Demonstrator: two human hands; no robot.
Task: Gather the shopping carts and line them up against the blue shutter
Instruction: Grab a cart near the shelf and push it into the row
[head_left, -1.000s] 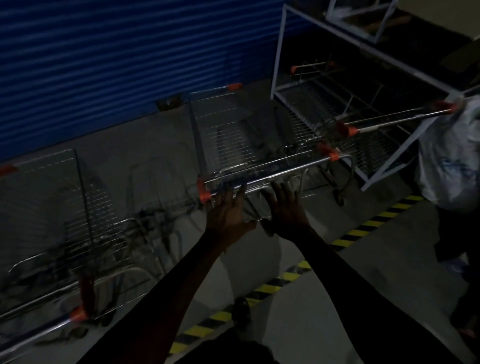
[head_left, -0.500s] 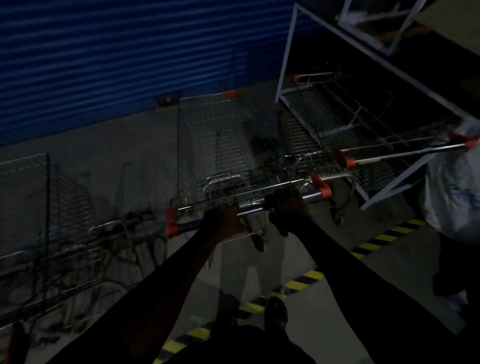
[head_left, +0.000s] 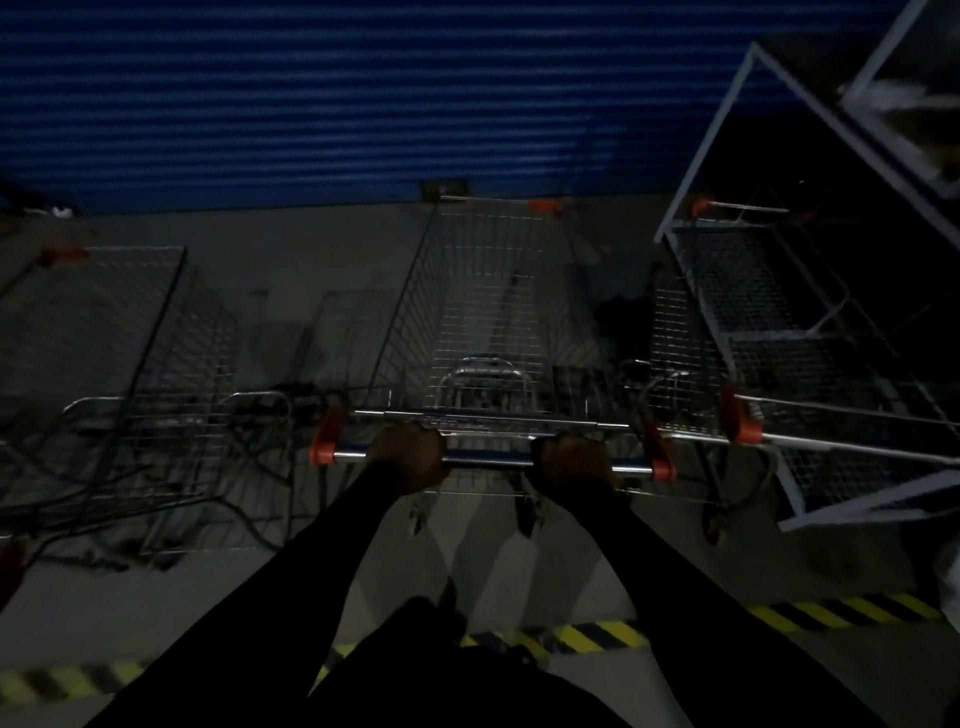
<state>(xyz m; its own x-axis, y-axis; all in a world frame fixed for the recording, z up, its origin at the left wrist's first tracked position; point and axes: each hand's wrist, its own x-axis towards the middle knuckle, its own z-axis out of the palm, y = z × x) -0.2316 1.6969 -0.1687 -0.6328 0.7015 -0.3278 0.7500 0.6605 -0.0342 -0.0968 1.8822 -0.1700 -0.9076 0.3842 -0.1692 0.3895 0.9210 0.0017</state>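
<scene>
Floor marking: yellow-and-black striped tape (head_left: 597, 636) crosses the concrete floor (head_left: 291, 244) nearest the camera, passing behind the person's dark sleeves.
Left grip (head_left: 410, 457): I read it as clamped, fingers curled round the handle bar (head_left: 488, 460) left of its middle.
Right grip (head_left: 571, 462): clamped on the same bar, right of its middle.
Handle bar: chrome, with orange end caps, lying level across the view.
Middle cart (head_left: 483, 291): wire basket pointing away from the person. Its far edge is close to the foot of the shutter, but I cannot tell whether they touch.
Left cart (head_left: 119, 338): stands apart from the middle cart; dim and blurred.
Right cart (head_left: 740, 422): just beside the middle cart, handle running off to the right.
White frame (head_left: 727, 130): metal rack with mesh shelving, over the right cart.
Blue shutter (head_left: 363, 93): ribbed, spanning the far side.
</scene>
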